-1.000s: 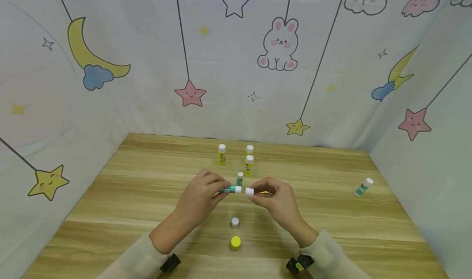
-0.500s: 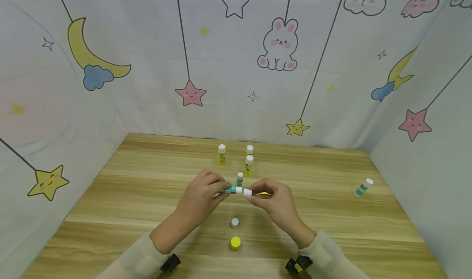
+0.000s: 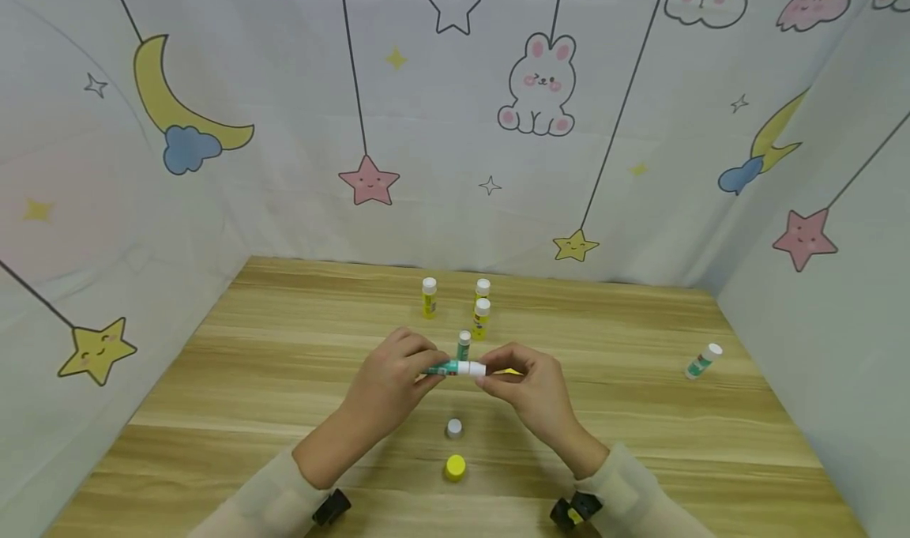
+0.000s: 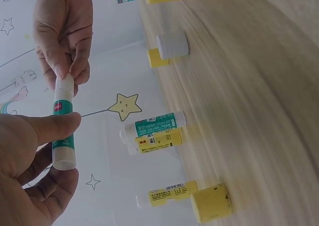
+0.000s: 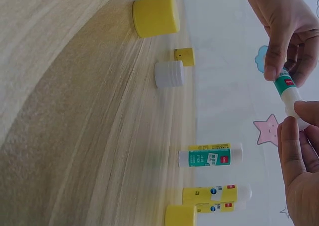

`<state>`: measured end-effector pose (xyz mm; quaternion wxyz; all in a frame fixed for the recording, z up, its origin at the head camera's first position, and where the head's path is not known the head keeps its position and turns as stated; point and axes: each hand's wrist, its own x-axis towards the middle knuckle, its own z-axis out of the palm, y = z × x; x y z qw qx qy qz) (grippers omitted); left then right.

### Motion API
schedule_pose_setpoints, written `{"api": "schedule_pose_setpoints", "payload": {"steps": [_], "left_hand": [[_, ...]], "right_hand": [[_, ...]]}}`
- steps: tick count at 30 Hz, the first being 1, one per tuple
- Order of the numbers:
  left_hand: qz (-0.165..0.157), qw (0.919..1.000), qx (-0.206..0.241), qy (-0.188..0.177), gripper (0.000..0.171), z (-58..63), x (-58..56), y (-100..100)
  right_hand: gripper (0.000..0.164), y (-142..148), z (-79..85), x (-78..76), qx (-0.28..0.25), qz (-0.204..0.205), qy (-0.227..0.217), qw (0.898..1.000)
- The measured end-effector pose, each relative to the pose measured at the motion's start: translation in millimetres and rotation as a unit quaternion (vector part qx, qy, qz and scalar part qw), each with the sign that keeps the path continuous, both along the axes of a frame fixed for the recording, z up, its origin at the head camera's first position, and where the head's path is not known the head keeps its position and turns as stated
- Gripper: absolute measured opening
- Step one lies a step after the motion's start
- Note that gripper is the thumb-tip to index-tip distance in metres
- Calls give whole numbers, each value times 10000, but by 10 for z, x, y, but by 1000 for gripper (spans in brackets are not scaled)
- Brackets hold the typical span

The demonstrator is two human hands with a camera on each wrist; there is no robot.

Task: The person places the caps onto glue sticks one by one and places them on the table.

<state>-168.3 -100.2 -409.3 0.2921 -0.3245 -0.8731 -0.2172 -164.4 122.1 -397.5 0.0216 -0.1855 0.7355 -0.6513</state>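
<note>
In the head view my left hand [image 3: 389, 370] grips the body of a green-and-white glue stick [image 3: 444, 369], which lies level above the table. Thumb and fingers of my right hand [image 3: 535, 380] pinch the white cap [image 3: 479, 370] at its right end. Cap and tube meet in line, with a thin seam between them. The left wrist view shows the same glue stick [image 4: 63, 105] with the left thumb across its label. Below the hands stand a small white cap [image 3: 454, 428] and a yellow cap [image 3: 455, 468].
Behind the hands a green glue stick [image 3: 464, 347] stands upright. Farther back are yellow glue sticks [image 3: 430, 299], two of them close together [image 3: 481, 321]. Another green glue stick [image 3: 704, 362] stands far right. The left wrist view has another yellow cap [image 4: 212, 203]. A patterned curtain [image 3: 441, 222] backs the table.
The right hand has brought the white cap leftward onto the end of the glue stick, closing the gap between them. The left hand stays nearly still.
</note>
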Motion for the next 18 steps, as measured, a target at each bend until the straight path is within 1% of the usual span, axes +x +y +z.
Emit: {"api": "schedule_pose_setpoints", "payload": {"steps": [8, 13, 18], "left_hand": [[-70, 10000, 23, -13, 18, -23, -8, 20], [-56, 10000, 23, -3, 22, -37, -11, 31], [-3, 9999, -50, -90, 22, -31, -10, 34]], "right_hand": [[18, 0, -20, -5, -5, 57, 46, 10000], [18, -6, -21, -3, 5, 83, 102, 9999], [18, -11, -14, 0, 0, 88, 121, 9999]]}}
